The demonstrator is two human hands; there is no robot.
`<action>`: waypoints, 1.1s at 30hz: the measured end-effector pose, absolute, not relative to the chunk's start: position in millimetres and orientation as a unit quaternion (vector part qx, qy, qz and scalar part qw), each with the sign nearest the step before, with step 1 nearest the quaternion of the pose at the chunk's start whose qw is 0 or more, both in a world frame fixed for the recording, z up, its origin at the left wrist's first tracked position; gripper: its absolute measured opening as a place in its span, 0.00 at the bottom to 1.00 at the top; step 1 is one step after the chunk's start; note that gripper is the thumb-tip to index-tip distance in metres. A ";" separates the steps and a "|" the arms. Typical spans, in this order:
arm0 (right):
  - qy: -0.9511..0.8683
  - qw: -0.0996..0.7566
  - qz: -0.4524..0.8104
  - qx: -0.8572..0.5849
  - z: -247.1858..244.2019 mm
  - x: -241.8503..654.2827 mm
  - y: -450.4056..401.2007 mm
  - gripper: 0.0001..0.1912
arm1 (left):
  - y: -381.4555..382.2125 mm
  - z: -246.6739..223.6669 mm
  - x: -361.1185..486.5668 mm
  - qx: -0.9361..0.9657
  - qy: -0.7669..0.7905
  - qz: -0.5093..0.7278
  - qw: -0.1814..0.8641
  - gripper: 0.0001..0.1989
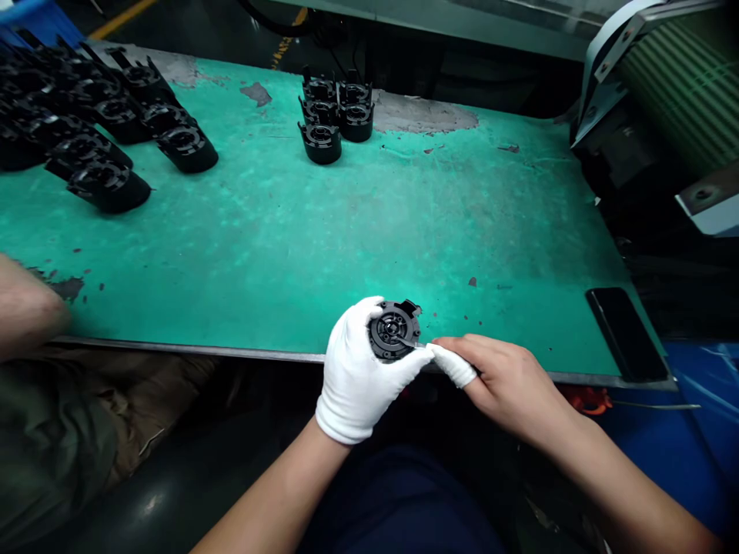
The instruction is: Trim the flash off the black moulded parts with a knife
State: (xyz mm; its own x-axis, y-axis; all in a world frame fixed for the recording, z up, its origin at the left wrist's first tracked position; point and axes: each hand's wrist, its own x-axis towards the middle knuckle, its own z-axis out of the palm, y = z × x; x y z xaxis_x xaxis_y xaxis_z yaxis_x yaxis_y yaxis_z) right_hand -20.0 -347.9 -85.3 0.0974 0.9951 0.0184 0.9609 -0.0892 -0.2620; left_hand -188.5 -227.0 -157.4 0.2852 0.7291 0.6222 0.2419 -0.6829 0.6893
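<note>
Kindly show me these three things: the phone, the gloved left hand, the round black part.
Phone (627,334): head view, middle of its dark face.
Gloved left hand (356,373): head view, back of the white glove.
Round black part (393,329): head view, near the centre of its face.

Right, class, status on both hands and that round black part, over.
Left hand gloved, holding round black part. Right hand close at its edge. Another person's arm far left, away from both hands.

A round black part (394,331) faces up, its concentric rings and tab showing.
</note>
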 end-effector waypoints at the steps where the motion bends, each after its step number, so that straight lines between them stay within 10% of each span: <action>1: -0.665 0.096 0.079 -0.737 -86.7 -19.8 -350.4 0.16 | -226.9 -157.3 -188.5 0.765 0.316 0.507 0.240 0.39; 17: -0.627 0.121 -0.008 -0.770 -89.3 -17.4 -355.8 0.18 | -228.9 -157.1 -185.9 0.758 0.330 0.510 0.237 0.34; 33: -0.759 -0.009 0.062 -0.648 -57.6 10.5 -303.7 0.17 | -151.4 -111.7 -223.6 0.875 0.160 0.211 0.405 0.44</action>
State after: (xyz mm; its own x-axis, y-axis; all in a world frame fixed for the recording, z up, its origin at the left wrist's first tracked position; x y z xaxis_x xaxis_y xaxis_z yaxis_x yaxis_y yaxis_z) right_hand 10.5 -303.7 -57.6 -0.1594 0.9828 -0.0929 0.9849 0.1519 -0.0825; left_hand -223.6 -151.4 -111.7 0.8600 0.4508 0.2390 0.1098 -0.6209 0.7762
